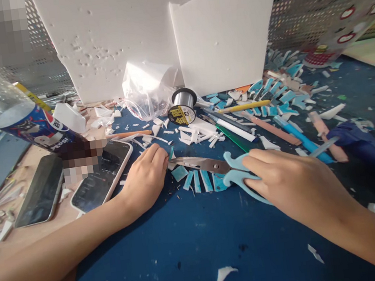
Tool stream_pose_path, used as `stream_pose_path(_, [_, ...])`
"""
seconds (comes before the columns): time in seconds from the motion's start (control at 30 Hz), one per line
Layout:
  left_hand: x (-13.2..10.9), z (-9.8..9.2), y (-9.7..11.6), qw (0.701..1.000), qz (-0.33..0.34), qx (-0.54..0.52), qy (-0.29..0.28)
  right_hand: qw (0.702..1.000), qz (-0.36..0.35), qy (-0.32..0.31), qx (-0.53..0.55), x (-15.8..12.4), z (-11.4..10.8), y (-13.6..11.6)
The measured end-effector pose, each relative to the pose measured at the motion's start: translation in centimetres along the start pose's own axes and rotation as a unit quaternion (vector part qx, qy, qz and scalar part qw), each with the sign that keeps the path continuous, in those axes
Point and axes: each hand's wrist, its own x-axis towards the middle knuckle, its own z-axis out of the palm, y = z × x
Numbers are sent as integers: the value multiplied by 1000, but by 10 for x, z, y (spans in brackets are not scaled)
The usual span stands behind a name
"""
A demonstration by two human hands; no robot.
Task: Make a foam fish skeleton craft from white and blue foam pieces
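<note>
My right hand (293, 182) grips the light-blue handles of a pair of scissors (211, 165), whose metal blades point left, closed or nearly so. My left hand (146, 178) is curled on the blue mat (188, 251), its fingertips pinching a small teal foam piece (171, 153) right at the scissor tips. Just below the blades lie several cut teal strips (198, 180) in a loose row.
Two phones (102, 174) (40, 190) lie left of my left hand, beside a tipped Pepsi bottle (15, 117). White foam blocks (224, 29), a plastic bag (146, 90) and a wire spool (182, 104) stand behind. Pens, pencils (248, 105) and foam scraps litter the right.
</note>
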Motion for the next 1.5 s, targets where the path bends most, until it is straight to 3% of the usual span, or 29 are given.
stream_pose_path(0.23, [-3,-1,0,997,-44,45,33,999,30,37,-5,0,2,2])
stream_pose_path(0.37, [1,-9,-3,994,-21,107,23,995,89,43,12,1,-2,5])
stream_pose_path(0.57, [10,-25,-10,983,-23,184,0,974,224,-37,24,1,-5,20])
stream_pose_path(0.63, [11,-28,-11,988,-5,153,-11,966,248,-56,49,1,-4,23])
stream_pose_path(0.7, [12,-30,-9,994,61,83,-37,958,268,-58,89,2,-4,24])
stream_pose_path(0.77, [12,-31,-6,985,143,2,-94,948,287,-45,130,4,-7,23])
stream_pose_path(0.83, [12,-31,-3,969,183,-57,-158,937,303,-35,174,5,-10,21])
stream_pose_path(0.9, [13,-29,-2,964,175,-81,-183,924,314,-28,214,6,-13,19])
stream_pose_path(1.13, [12,-19,-4,969,162,-101,-158,901,329,-56,278,7,-18,16])
stream_pose_path(1.2, [12,-20,-3,969,163,-110,-148,882,338,-67,321,6,-18,15])
stream_pose_path(1.33, [18,-25,-3,974,150,-128,-110,811,341,-44,473,0,-17,13])
stream_pose_path(1.5, [42,-32,1,973,100,-202,-49,740,335,-48,581,-5,-12,6])
